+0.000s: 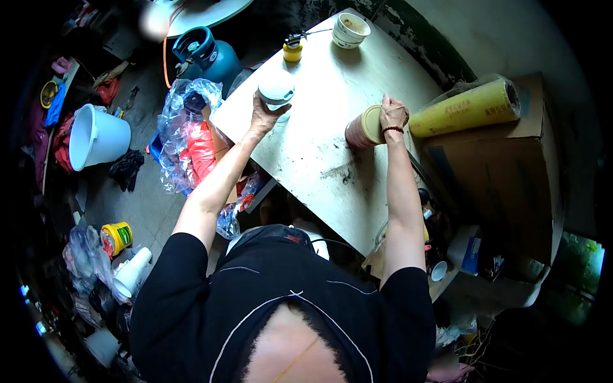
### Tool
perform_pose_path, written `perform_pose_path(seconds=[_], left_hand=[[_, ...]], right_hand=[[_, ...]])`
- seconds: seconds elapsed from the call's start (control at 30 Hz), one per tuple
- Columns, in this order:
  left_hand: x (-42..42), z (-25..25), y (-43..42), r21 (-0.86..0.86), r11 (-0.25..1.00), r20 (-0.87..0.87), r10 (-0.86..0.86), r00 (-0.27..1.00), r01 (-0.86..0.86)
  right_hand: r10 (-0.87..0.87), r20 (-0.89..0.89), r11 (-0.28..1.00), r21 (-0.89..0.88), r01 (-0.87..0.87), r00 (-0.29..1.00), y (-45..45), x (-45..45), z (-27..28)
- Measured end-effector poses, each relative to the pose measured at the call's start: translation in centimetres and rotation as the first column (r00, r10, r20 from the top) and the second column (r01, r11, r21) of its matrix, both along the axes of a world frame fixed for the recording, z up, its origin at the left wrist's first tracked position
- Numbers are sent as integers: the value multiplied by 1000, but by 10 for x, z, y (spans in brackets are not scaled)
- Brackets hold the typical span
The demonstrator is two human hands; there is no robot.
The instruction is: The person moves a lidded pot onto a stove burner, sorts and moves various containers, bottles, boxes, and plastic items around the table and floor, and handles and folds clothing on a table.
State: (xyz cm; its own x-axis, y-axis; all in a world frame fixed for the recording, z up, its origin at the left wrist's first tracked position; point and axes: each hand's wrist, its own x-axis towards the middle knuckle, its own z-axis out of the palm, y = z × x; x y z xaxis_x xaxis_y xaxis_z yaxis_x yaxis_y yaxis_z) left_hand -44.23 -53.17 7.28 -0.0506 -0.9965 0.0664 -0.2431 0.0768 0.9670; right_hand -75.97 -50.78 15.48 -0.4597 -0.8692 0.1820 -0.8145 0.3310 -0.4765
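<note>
The work appears to be midway, with both things in use and neither let go. The person's left grip is closed around a pale container near the far left edge of the counter; whether its base rests on the surface cannot be told. The right grip is closed on the rim of a reddish-brown canister, which leans over the right part of the counter with its yellowish end turned up toward the person. That end looks covered, so any opening of the canister seems not yet done, though the seam is too small to judge.

What is done, as far as can be seen, is that each thing has been taken in hand. The two stand well apart, with bare counter between them, and nothing shows as having passed from one to the other. Releasing both is a step still undone. Dark smudges mark the counter nearer the person, so any wiping there looks unfinished. Farther off, the stacked bowls and a small yellow bottle stand on the counter, untouched by either grip
</note>
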Motion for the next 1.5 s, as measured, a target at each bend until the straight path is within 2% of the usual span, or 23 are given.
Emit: perform_pose_path(seconds=[0.1, 0.17, 0.23, 0.27, 0.3, 0.4, 0.47, 0.5, 0.6, 0.63, 0.67, 0.73, 0.77, 0.83, 0.9, 0.97, 1.03, 1.13, 1.27, 1.3, 1.37, 1.43, 1.5], left_hand=[[5, 1, 5, 1, 1000, -17, -11, 1000, 11], [6, 15, 20, -43, 999, 94, 29, 995, -25], [-3, 25, 54, 357, 902, -66, 284, 957, -243], [-9, 39, 73, 531, 821, 14, 242, 970, -212], [-16, 28, 92, 558, 819, 10, 150, 989, -130], [-51, 28, 124, 569, 802, -75, -172, 982, 184], [-81, 51, 125, 439, 853, -95, -269, 959, 282], [-92, 47, 119, 329, 888, -55, -321, 946, 321], [-117, 67, 102, 244, 892, -68, -375, 925, 380], [-120, 73, 98, 248, 893, -70, -370, 926, 375], [-122, 77, 94, 271, 880, -82, -383, 920, 390], [-123, 85, 90, 312, 855, -87, -408, 909, 414], [-124, 81, 91, 319, 850, -88, -414, 906, 420], [-127, 72, 89, 343, 847, -104, -394, 913, 405], [-128, 66, 89, 359, 835, -109, -407, 907, 418], [-130, 70, 91, 391, 818, -102, -417, 903, 422], [-131, 70, 90, 396, 812, -89, -430, 898, 428], [-132, 73, 87, 406, 802, -95, -441, 892, 439], [-140, 77, 80, 351, 814, -218, -410, 886, 463], [-143, 78, 78, 350, 815, -218, -409, 886, 462], [-150, 86, 73, 359, 806, -280, -388, 878, 471], [-159, 87, 68, 329, 829, -297, -363, 883, 452], [-167, 88, 63, 390, 822, -295, -317, 902, 416]], right_hand=[[-17, -18, 990, -141, 14, 1000, -4, -3, -8], [-41, -31, 984, -177, 35, 999, -3, -2, -7], [-66, -49, 976, -213, 54, 997, -2, -1, -8], [-75, -76, 969, -243, 55, 994, -3, -1, -8], [-82, -102, 961, -272, 51, 991, -4, -1, -8], [-102, -99, 941, -333, 64, 990, -8, -2, -12], [-111, -134, 920, -388, 51, 985, -7, -2, -8], [-82, -29, 903, -426, 61, 996, -5, 0, -3], [53, 276, 802, -584, 123, 960, 0, -8, -4], [100, 396, 791, -588, 169, 913, 6, -13, -6], [211, 517, 640, -714, 283, 829, 12, -14, 1], [300, 598, 657, -694, 293, 743, 44, -21, 40], [399, 664, 601, -710, 366, 632, 50, -30, 38], [520, 790, 637, -612, 469, 326, 67, -43, 42], [505, 809, 667, -587, 459, 300, 77, -56, 23], [403, 907, 720, -399, 568, 126, 83, -63, 9], [310, 940, 763, -336, 552, 143, 90, -68, -3], [99, 989, 882, -38, 469, -106, 91, -65, -13], [142, 938, 868, 36, 495, -317, 73, -51, -28], [143, 937, 868, 36, 495, -318, 69, -46, -28], [71, 993, 859, -108, 500, 91, 61, -32, -20], [91, 990, 832, -134, 538, 105, 54, -24, -18], [-59, 873, 829, -227, 511, 484, 45, -27, -40]])
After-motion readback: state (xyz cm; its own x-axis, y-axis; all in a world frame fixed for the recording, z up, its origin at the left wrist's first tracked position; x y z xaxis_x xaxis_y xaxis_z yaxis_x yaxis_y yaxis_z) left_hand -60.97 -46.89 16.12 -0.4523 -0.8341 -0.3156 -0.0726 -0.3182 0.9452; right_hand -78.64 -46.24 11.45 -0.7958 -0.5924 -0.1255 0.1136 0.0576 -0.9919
